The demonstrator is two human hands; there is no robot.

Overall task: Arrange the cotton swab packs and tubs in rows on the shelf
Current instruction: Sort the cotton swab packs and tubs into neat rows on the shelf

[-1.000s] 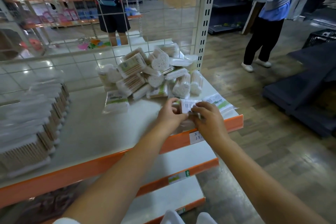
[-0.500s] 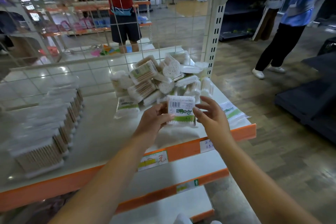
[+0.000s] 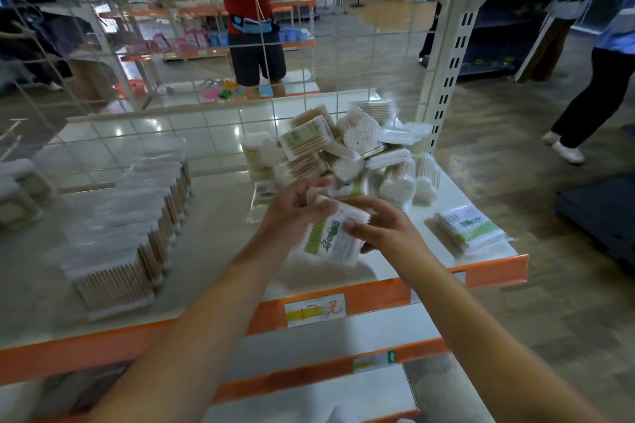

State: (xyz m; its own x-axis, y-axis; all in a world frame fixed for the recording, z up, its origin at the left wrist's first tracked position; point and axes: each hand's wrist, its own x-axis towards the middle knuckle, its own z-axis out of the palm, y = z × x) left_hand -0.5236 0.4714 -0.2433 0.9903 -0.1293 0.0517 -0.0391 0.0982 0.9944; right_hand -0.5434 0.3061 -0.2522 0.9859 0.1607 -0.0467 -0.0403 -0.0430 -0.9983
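A flat cotton swab pack [image 3: 331,237] with green print is held tilted above the shelf's front, between both hands. My left hand [image 3: 292,213] grips its upper left edge, fingers curled over the top. My right hand [image 3: 381,228] pinches its right side. Behind them a loose heap of swab packs and tubs [image 3: 347,154] lies on the white shelf [image 3: 220,251]. Another green-printed pack [image 3: 469,228] lies flat at the shelf's right front corner. A tidy row of wooden-stick swab packs [image 3: 134,227] stands on the left.
A wire grid back panel [image 3: 206,79] closes the shelf's rear, with a slotted upright post [image 3: 446,79] at the right. The orange front edge [image 3: 378,295] carries price labels. Lower shelves sit below. People stand beyond the grid and in the aisle at right.
Both hands lifted the swab pack from the shelf surface, held it upright facing me, and now have it tilted flatter and turned between them.
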